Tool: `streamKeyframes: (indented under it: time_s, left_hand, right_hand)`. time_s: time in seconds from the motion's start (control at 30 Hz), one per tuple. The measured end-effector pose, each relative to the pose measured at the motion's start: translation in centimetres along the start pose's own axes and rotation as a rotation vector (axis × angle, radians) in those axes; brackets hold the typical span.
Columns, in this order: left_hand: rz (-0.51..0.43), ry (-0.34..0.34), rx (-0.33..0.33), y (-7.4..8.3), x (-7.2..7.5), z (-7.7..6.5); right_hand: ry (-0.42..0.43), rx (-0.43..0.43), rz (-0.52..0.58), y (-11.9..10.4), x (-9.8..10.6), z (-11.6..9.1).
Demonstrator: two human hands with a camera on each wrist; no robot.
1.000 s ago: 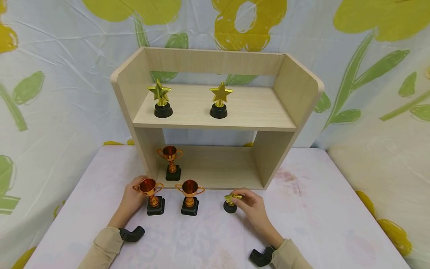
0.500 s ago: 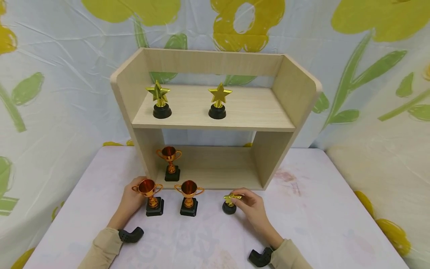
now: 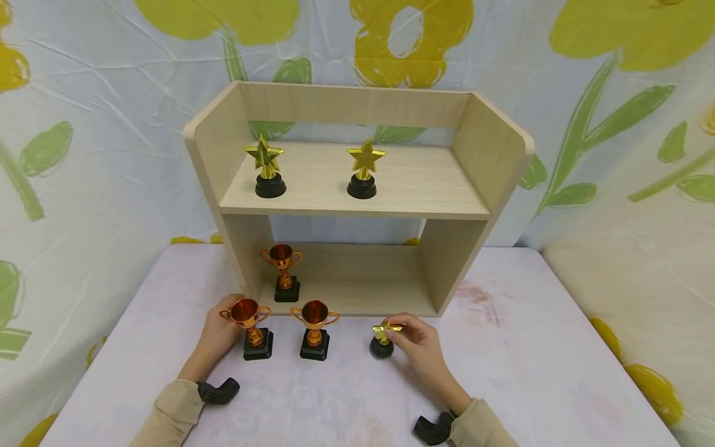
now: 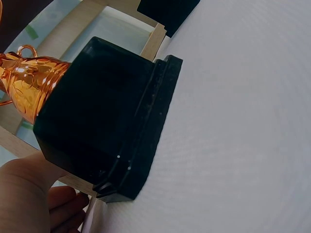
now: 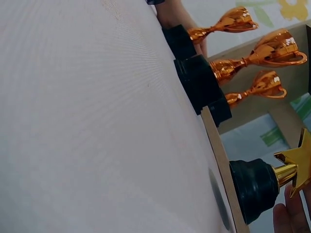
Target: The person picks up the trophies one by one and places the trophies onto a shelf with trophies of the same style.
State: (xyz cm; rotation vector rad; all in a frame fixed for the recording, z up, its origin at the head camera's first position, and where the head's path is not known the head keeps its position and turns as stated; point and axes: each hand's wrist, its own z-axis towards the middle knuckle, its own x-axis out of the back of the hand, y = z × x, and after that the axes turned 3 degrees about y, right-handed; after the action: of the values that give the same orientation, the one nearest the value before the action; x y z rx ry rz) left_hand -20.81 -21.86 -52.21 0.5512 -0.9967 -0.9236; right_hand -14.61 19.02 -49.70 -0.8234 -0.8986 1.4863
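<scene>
My left hand (image 3: 220,329) is at the left side of a copper-coloured cup trophy (image 3: 255,337) standing on the table. That trophy's black base (image 4: 102,111) hides part of the hand in the left wrist view, so I cannot tell whether it grips the trophy. A second cup trophy (image 3: 314,335) stands just right of it. My right hand (image 3: 420,344) pinches the gold star of a star trophy (image 3: 382,343) between thumb and fingers. Its star leans back, and its round black base (image 5: 253,189) looks slightly above its shadow in the right wrist view.
Behind the hands stands a two-level wooden shelf (image 3: 357,212). Its upper board bears a left star trophy (image 3: 270,184) and a middle star trophy (image 3: 362,186). Another cup trophy (image 3: 287,288) stands at the lower level's left. The table (image 3: 536,360) has a pale cloth.
</scene>
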Motion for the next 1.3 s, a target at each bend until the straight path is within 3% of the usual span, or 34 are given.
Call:
streamKeyframes:
  time_s: [0.2,0.8,1.03,1.3]
  left_hand:
    - [0.003,0.002,0.000,0.01,-0.02,-0.08]
    - [0.008,0.000,0.006,-0.39,0.10,-0.06]
    - [0.014,-0.004,0.016,-0.35,0.17,-0.08]
    - [0.034,-0.007,0.027,-0.43,0.14,-0.11]
  right_hand:
    - [-0.001,-0.031,0.017,-0.22,0.00,-0.03]
    - [-0.009,0.056,0.009,-0.64,-0.17,0.31]
    - [0.009,0.027,-0.009,-0.78,-0.02,0.46]
    - [-0.002,0.058,-0.014,-0.72,0.07,0.42]
